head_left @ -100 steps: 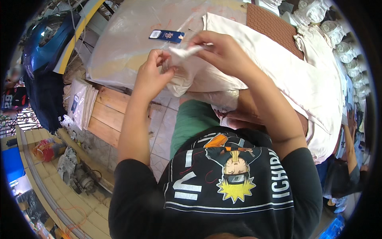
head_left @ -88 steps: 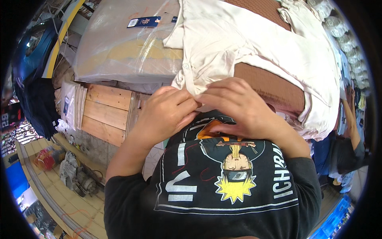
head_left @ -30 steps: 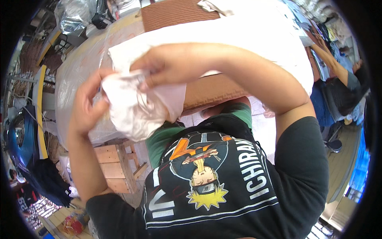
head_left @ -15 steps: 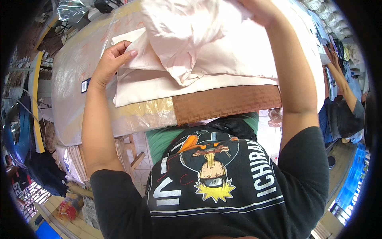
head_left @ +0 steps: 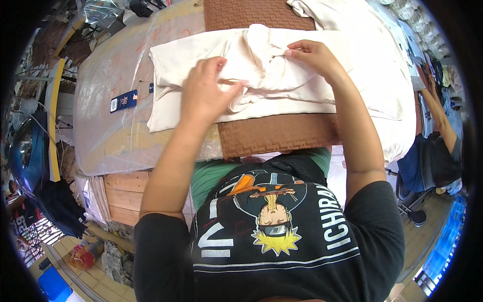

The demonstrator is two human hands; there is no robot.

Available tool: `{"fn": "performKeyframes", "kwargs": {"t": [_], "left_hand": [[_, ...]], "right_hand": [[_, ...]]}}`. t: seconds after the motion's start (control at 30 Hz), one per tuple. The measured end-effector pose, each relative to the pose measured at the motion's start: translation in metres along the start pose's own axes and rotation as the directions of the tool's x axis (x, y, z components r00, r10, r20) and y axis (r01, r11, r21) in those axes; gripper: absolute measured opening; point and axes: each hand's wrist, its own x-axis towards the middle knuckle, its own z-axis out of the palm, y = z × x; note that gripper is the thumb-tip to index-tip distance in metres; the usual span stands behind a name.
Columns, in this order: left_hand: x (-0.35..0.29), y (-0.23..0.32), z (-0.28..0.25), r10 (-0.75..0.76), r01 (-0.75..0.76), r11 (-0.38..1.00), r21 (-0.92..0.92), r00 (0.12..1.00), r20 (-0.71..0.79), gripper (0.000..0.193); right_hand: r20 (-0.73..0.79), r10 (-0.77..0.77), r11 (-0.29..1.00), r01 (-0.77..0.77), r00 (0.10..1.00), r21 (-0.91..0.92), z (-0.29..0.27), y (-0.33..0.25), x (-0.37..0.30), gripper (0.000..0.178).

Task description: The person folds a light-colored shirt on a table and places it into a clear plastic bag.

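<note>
Curving over the cream garment (head_left: 266,65), which lies across the brown mat (head_left: 279,137), the left hand (head_left: 204,95) has thumb and fingers wide apart; the right hand (head_left: 316,56) keeps narrow fingertips at a fold, pinching or not I cannot tell. Light, even outward strokes should flatten the bunched part best. Left of the mat, a navy tag (head_left: 124,100) on clear plastic (head_left: 100,143) could slip under the hem; well right of it is a co-worker's arm (head_left: 438,111).
</note>
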Motion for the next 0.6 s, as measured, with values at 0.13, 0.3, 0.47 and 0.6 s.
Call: {"fn": "performKeyframes", "kwargs": {"t": [0.13,0.3,0.47,0.6], "left_hand": [[-0.007,0.003,0.004,-0.094,0.115,0.97,-0.213,0.99,0.108,0.034],[-0.005,-0.006,-0.016,0.035,-0.052,0.99,-0.131,0.991,-0.128,0.023],[-0.019,-0.028,-0.013,0.078,-0.071,0.993,0.09,0.995,-0.069,0.022],[0.0,-0.066,-0.043,-0.059,0.049,0.996,-0.072,0.988,-0.144,0.021]], "right_hand": [[-0.099,-0.054,0.999,0.054,0.994,0.002,0.007,-0.006,0.012,0.033],[-0.093,-0.076,0.979,0.092,0.993,0.18,0.0,-0.014,-0.02,0.031],[-0.274,-0.165,0.945,0.072,0.948,-0.32,0.004,0.005,-0.034,0.027],[-0.284,-0.481,0.85,0.363,0.829,-0.38,0.009,-0.022,-0.039,0.026]]}}
